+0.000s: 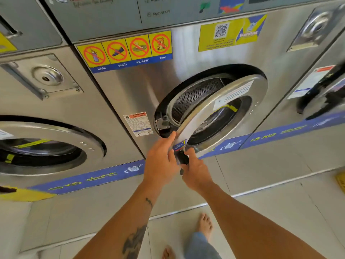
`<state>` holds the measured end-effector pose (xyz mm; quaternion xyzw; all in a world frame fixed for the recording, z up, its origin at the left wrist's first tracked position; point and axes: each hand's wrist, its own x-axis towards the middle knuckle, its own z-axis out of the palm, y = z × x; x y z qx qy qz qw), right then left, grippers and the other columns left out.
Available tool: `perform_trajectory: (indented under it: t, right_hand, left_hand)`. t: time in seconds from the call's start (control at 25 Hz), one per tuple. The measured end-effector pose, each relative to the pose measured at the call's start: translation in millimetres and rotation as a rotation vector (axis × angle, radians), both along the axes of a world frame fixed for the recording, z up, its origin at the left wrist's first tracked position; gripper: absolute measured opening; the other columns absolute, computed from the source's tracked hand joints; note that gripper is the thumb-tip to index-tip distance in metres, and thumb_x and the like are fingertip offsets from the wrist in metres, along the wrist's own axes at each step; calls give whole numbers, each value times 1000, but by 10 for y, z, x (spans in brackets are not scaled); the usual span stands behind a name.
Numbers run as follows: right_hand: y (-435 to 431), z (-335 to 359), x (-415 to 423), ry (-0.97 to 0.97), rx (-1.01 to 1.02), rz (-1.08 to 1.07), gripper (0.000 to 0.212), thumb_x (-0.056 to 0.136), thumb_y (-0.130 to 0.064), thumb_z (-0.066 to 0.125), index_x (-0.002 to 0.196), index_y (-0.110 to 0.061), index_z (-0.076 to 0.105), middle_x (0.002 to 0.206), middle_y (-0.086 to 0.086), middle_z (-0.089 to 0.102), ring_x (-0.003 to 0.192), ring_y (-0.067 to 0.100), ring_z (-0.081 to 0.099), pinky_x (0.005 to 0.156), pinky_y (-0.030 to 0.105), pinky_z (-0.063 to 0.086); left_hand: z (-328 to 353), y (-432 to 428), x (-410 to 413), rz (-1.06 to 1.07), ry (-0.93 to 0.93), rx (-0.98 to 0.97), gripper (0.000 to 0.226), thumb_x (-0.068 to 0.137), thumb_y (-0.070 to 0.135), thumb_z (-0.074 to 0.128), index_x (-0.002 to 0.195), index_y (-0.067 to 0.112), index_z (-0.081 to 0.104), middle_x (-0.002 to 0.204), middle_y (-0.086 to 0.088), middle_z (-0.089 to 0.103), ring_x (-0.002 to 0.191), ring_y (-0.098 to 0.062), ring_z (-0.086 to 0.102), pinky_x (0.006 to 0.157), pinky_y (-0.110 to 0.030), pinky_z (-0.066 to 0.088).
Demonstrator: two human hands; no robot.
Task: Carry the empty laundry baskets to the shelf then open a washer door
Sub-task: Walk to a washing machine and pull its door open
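Observation:
The middle steel washer [141,90] has its round chrome door [224,107] swung partly out, hinged on the right, so the perforated drum [196,94] shows behind it. My left hand [160,161] holds the door's left edge, thumb along the rim. My right hand [196,171] is closed around the black door handle [182,158] just below a blue sticker. No laundry baskets are in view.
A washer with a shut door [43,146] stands on the left, and another machine [317,94] on the right has a dark door rim. Blue floor-level strips run along the machines. My bare feet [205,224] stand on the tiled floor [280,202].

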<state>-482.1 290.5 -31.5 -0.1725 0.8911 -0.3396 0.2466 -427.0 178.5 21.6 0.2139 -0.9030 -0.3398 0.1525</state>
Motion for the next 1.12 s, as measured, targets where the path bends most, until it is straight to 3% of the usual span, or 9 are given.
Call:
perform_trajectory:
  t: [0.16,0.32,0.52,0.68,0.84,1.12]
  right_hand:
    - [505,57,265,0,37,-91,39,84,-17,48,117,-35,41,103,4,67,94,32,63,82,44,52]
    - [1063,112,486,113,125,-189,36,84,-13,53,117,-26,53,109,8,56,98,34,58,80,39,48]
    - [1714,223,616,201,111,-225,43,84,-8,52,125,-19,58,120,5,56,107,32,57,88,40,49]
    - [2302,263,668,244,216,-105,57,86,-8,49,140,-24,42,132,-3,50,109,29,56,83,39,52]
    - [2784,278,547,215,294,-3,74,82,-7,52,149,-25,25,146,-4,35,117,28,51,88,37,51]
    - [3316,376,271,189,305,193,77,76,-6,55,146,-23,28,141,1,37,110,34,52,84,41,49]
  left_hand:
    - [-26,353,279,-132,38,-28,49,92,12,55,139,22,51,122,-1,63,104,-20,60,83,-26,49]
    - [22,784,362,-211,98,-36,36,89,16,61,124,22,59,124,2,58,104,-17,60,80,-40,56]
    - [19,1335,298,-300,-18,-28,62,89,25,64,145,28,39,157,1,31,140,-20,35,107,-39,38]
    - [8,1836,210,-383,-68,-97,68,88,26,62,149,28,32,160,-2,24,141,-27,34,106,-41,39]
    - [-22,2316,127,-323,-118,-136,69,88,26,62,150,27,31,161,-4,22,142,-28,33,108,-41,39]
    - [99,2892,69,-151,-199,-54,56,90,22,59,144,25,41,160,2,23,138,-28,38,108,-44,40]
